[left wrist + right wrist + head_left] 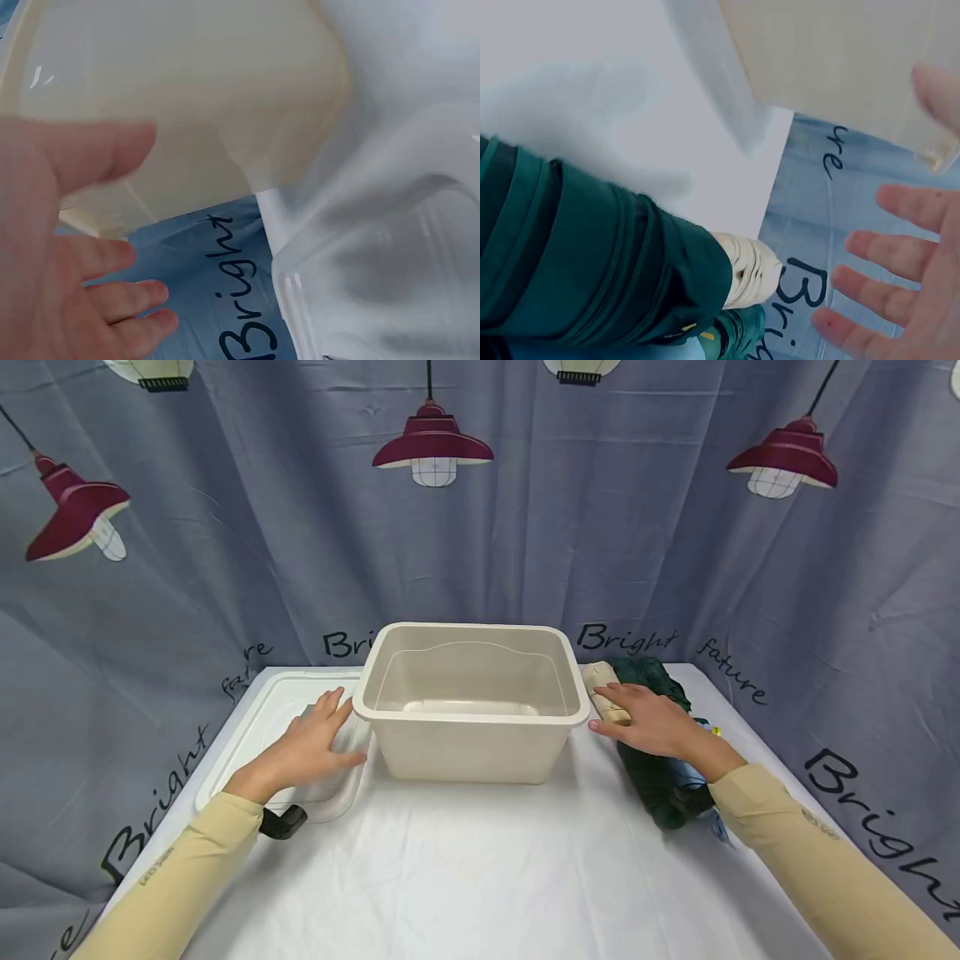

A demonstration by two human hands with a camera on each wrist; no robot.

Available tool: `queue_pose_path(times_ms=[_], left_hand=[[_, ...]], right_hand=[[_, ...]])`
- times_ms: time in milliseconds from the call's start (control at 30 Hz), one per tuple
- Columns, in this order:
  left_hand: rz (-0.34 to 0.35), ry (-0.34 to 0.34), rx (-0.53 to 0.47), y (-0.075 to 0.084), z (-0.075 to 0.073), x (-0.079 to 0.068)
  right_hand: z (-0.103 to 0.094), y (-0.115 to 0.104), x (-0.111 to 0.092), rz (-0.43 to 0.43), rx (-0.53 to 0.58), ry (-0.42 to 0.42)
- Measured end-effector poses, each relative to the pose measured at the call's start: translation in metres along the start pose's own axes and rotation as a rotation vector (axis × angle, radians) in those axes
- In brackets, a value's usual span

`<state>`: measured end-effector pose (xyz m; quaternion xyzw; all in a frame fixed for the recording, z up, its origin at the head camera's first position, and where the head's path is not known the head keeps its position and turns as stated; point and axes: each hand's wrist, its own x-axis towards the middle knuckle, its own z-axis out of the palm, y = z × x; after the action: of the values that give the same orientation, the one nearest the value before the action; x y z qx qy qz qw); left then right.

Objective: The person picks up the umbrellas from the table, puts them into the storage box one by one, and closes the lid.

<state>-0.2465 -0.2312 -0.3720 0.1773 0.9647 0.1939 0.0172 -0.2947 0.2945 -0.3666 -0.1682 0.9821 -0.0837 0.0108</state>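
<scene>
An uncovered cream plastic bin (472,752) stands upright on the white table, with its inside bare. My left hand (303,752) is spread beside the bin's left end, above a white lid (247,727). In the left wrist view the thumb of that hand overlaps the bin's wall (202,165). At the right end, my right hand (656,720) has its fingers extended near the rim, holding nothing. Beneath and beside it lie a beige roll of cloth (600,675) and a dark green roll (607,255), partly hidden by the hand in the head view.
Some light blue cloth (686,772) lies among the green cloth, close to the table's right edge. Behind the table hangs a grey-blue curtain (495,543) with printed lamps and lettering. White tablecloth (465,868) spreads in front of the bin.
</scene>
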Motion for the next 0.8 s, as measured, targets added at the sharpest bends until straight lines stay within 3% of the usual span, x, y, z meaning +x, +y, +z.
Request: queue_pose_path(times_ms=[133,267,333,433,533,667,800], left_hand=[[-0.004,0.139,-0.066,0.0,-0.008,0.009],[-0.067,0.293,-0.154,0.009,-0.017,0.018],[-0.106,0.337,-0.213,0.014,-0.022,0.025],[-0.144,0.333,-0.28,0.023,-0.03,0.038],[-0.158,0.278,-0.311,0.031,-0.037,0.053],[-0.178,0.226,-0.283,0.037,-0.036,0.07],[-0.172,0.221,-0.245,0.037,-0.03,0.079]], right_hand=[[-0.002,0.0,0.006,0.018,0.086,0.041],[-0.001,0.001,0.01,0.025,0.173,0.07],[-0.001,0.001,0.01,0.03,0.204,0.066],[0.0,0.001,0.01,0.037,0.223,0.056],[0.002,0.001,0.01,0.04,0.235,0.057],[0.005,0.0,0.01,0.036,0.248,0.056],[0.006,-0.001,0.011,0.032,0.248,0.059]])
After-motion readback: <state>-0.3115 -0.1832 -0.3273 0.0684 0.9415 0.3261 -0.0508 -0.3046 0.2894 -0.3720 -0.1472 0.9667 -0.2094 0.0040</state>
